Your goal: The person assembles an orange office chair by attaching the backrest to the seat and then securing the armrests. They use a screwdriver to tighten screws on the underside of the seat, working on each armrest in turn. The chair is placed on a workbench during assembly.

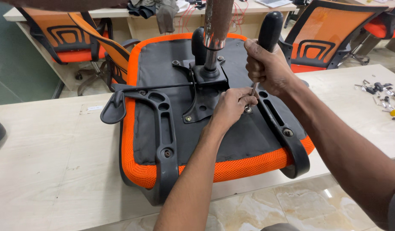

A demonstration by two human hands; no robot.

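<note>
An orange office chair seat (214, 171) lies upside down on a light wooden table (52, 162), its grey underside up. A black metal mechanism plate (206, 92) with a chrome gas cylinder (216, 25) stands at its middle. My right hand (268, 66) grips the black handle of a screwdriver (269, 30) held upright, its thin shaft reaching down to a bolt on the right armrest bracket (283, 132). My left hand (229, 107) pinches the shaft near its tip, by the bolt. The left armrest bracket (163, 124) is bolted along the seat's other side.
Small tools and loose hardware (383, 96) lie on the table at the far right. Orange mesh office chairs stand behind, one at the left (73, 38) and one at the right (330, 38). A second desk with cables runs along the back. Marble floor shows below.
</note>
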